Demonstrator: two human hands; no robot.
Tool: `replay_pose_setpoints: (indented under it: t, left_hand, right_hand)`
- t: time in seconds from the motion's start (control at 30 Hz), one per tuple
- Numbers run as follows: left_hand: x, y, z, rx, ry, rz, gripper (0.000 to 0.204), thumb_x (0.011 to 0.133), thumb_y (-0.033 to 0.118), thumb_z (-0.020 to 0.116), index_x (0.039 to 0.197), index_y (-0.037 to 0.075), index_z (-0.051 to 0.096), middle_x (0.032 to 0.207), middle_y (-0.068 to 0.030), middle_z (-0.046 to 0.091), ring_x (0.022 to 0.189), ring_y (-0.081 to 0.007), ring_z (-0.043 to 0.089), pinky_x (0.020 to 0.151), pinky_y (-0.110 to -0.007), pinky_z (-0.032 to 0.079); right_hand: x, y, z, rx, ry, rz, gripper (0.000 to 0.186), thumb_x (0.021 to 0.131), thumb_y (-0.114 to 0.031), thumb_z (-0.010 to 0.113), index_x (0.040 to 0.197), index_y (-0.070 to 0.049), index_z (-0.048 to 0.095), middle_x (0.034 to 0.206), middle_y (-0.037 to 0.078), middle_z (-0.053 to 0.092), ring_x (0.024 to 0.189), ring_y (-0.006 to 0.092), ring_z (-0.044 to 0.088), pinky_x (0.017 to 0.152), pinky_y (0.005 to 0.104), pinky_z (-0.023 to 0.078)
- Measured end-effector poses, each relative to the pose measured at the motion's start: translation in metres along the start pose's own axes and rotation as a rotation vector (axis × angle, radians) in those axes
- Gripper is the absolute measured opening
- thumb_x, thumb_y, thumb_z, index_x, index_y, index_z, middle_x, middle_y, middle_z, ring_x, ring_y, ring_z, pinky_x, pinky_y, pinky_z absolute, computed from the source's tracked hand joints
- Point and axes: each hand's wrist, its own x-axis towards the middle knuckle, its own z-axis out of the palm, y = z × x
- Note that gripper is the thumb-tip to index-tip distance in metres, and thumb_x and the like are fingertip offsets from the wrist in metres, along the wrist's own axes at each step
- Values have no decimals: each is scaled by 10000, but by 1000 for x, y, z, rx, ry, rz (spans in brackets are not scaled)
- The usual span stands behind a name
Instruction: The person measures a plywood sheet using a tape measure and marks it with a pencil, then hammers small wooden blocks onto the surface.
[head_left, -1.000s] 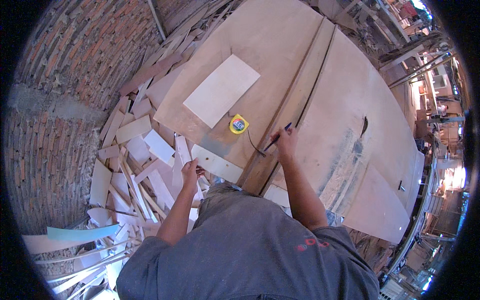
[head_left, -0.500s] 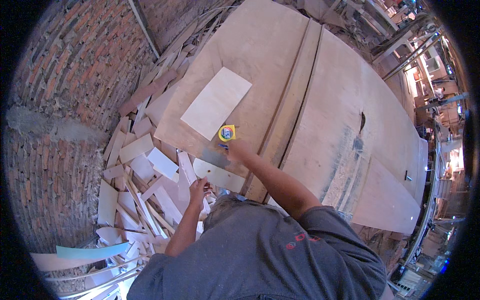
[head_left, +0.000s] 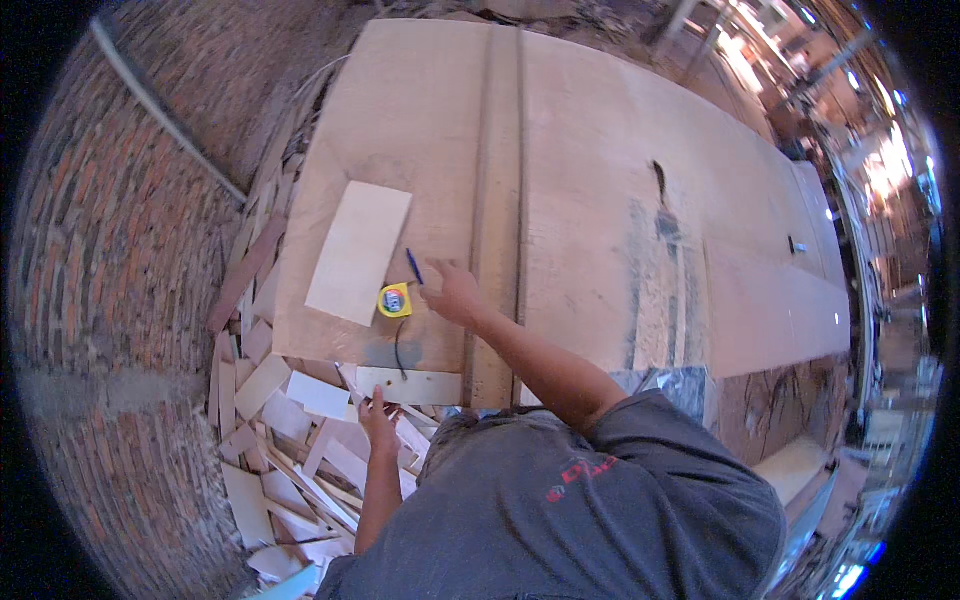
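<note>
My right hand is over the wooden table top, fingers stretched and apart, with nothing visibly held. Just left of its fingertips is a blue pen. A yellow tape measure lies nearer to me, a dark strap trailing from it. Beyond these rests a pale rectangular board. At the table's near edge, my left hand is beside a whitish strip with dark holes. Its visible fingers are apart, and whether they touch the strip is unclear.
A long wooden rail runs across the table. To its right, a dark toothed saw blade rises from a slot, with sawdust nearer me. Wood offcuts heap at the left, beside a brick wall.
My view has turned, shifting the table within the picture. The blue pen, earlier at my right hand's fingers, is now apart from them. My right fingers have stretched out.
</note>
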Motion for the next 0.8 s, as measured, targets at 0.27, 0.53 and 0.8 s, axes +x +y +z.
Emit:
replay_pose_setpoints:
  t: [0.27, 0.53, 0.8]
  left_hand:
    - [8, 9, 28, 151, 15, 6, 591, 879, 478, 717, 1247, 115, 431, 1149, -94, 592, 932, -252, 608, 671, -448, 498]
    - [40, -1, 35, 187, 39, -107, 689, 875, 483, 730, 1361, 118, 405, 1256, -93, 575, 1047, -316, 597, 755, -563, 487]
    - [-41, 56, 42, 217, -41, 177, 422, 907, 396, 725, 1146, 65, 620, 967, -83, 719, 766, -250, 719, 545, -378, 588]
  right_hand:
    - [-237, 143, -93, -182, 231, 408, 353, 833, -299, 737, 1055, -45, 633, 1049, 201, 627, 1013, 396, 586, 869, 474, 489]
    - [-328, 244, -95, 1030, 160, 1097, 504, 877, -411, 751, 1190, -53, 585, 1122, 111, 636, 1070, 246, 608, 778, 444, 546]
    - [-332, 231, -162, 1319, 31, 690, 459, 906, -327, 730, 1234, -46, 575, 1099, 104, 667, 935, 225, 670, 692, 375, 595]
